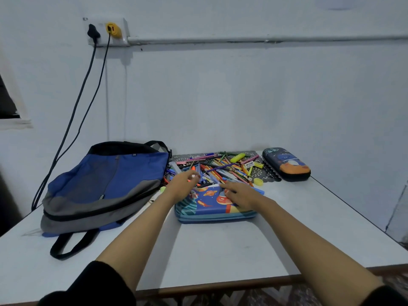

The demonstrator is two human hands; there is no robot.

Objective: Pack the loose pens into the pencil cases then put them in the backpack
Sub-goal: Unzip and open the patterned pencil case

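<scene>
Left hand is at the near-left edge of the pen pile, fingers curled at an orange pen. Can't tell if it's actually pinched. Right hand lies flat on the far edge of the space-print pencil case, holding nothing. The case looks zipped.

Key relation: the pile sits just past that far edge, mid-table towards the wall. The pens lie criss-cross, with no common axis. Your left is nearer the pile, so pick with it. Backpack lies at the left edge, second case at the far right.
</scene>
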